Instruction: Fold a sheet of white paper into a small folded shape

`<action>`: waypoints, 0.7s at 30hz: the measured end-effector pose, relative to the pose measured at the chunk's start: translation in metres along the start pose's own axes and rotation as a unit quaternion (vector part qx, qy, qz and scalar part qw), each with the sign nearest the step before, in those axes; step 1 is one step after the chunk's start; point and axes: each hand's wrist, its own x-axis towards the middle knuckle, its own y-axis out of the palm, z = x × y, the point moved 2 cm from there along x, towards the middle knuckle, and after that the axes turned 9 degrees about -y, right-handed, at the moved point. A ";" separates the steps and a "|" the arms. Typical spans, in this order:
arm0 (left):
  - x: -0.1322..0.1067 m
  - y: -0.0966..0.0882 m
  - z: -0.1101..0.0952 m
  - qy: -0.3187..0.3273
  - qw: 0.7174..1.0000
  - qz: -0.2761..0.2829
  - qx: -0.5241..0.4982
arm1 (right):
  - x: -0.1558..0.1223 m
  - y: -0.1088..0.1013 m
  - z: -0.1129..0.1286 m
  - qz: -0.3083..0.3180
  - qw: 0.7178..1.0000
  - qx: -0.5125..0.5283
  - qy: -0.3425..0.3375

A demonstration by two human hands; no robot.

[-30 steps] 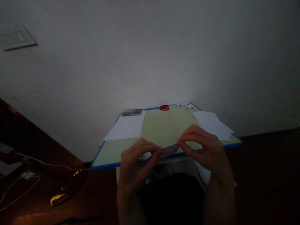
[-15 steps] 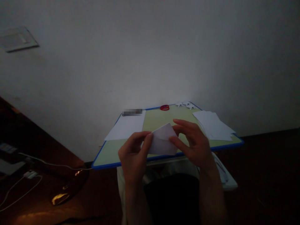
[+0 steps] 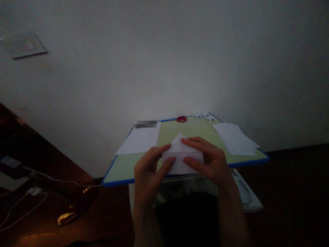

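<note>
A folded sheet of white paper (image 3: 183,164) is between my two hands at the near edge of the table. Its top comes to a point, and a crease or fold edge runs across its middle. My left hand (image 3: 151,168) has thumb and fingers on the paper's left side. On the right side, my right hand (image 3: 212,157) lays its thumb low on the paper and its fingertips near the peak. Whatever lies behind the paper is hidden.
The green table (image 3: 171,132) has a blue rim. White sheets (image 3: 141,139) lie left under a pixelated patch, more sheets (image 3: 235,139) right. Red-handled scissors (image 3: 181,119) and several small folded white paper pieces (image 3: 205,116) sit along the back by the wall. A white cable (image 3: 61,181) runs at left.
The paper has turned from a tilt to facing me squarely, its point now centred at the top. My right hand's fingers have come down onto its front.
</note>
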 end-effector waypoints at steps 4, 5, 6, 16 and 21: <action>-0.002 -0.003 0.003 0.009 1.000 -0.018 0.006 | -0.001 0.001 -0.001 0.032 0.999 -0.012 -0.009; -0.002 -0.003 0.002 0.014 1.000 -0.023 0.008 | 0.000 0.002 -0.001 0.034 0.999 -0.018 -0.015; -0.002 -0.003 0.001 0.019 0.999 -0.028 0.011 | 0.000 0.002 -0.001 0.035 0.999 -0.027 -0.021; -0.001 -0.004 -0.004 0.088 0.994 -0.041 0.042 | 0.003 0.003 0.001 0.009 0.994 -0.073 -0.076; -0.001 -0.004 -0.004 0.046 0.997 0.022 0.058 | 0.004 0.005 0.006 0.054 0.996 -0.015 -0.075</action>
